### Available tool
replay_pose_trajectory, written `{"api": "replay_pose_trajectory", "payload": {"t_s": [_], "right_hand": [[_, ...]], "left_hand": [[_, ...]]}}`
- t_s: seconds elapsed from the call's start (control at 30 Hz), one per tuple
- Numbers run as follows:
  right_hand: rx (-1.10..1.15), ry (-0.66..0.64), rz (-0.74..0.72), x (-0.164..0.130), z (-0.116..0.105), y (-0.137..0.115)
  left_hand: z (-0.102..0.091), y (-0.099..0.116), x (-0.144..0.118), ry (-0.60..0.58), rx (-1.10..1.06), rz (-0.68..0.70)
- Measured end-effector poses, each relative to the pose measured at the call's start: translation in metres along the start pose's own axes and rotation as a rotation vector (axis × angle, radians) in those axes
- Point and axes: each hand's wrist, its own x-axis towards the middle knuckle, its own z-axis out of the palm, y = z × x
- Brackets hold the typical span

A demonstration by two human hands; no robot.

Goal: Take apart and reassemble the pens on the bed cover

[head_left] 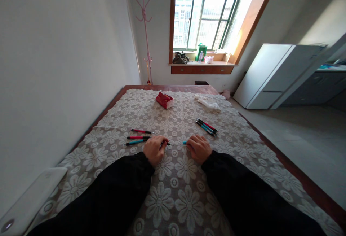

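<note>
My left hand (156, 150) is closed on a small black pen part (167, 143) above the tablecloth. My right hand (198, 148) is closed around a blue pen barrel (184, 143), with only its end showing. A thin pale refill (177, 144) spans the gap between the two pieces; where its ends sit is too small to tell. Left of my left hand lie a red and black pen (141, 131), a second red pen (136, 138) and a blue pen (136, 142). Beyond my right hand several red and blue pens (207, 127) lie side by side.
A red tissue pack (164, 100) and a crumpled white plastic bag (209, 104) lie toward the table's far end. The floral tablecloth (174, 200) covers the table. At the lower left is a white device (35, 196). A wall (67, 48) runs along the left side.
</note>
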Motion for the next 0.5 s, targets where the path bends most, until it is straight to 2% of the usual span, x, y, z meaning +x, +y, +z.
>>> {"api": "replay_pose_trajectory", "payload": {"t_s": [0.17,0.27,0.37,0.5], "right_hand": [[-0.047,-0.019,0.111,-0.0004,-0.0003,0.0001],[-0.053,-0.015,0.125,-0.0006,-0.0005,0.001],[-0.021,-0.019,0.029,-0.0008,0.0005,0.002],[-0.023,-0.014,-0.117,-0.0004,0.0021,0.0009]], "left_hand": [[-0.0009,0.0019,-0.0001,0.006,0.015,-0.024],[0.0009,0.0001,0.0006,0.029,0.012,-0.056],[0.0037,-0.0036,0.0016,0.037,-0.01,-0.062],[0.0047,-0.0063,0.0024,-0.008,-0.056,0.009]]}}
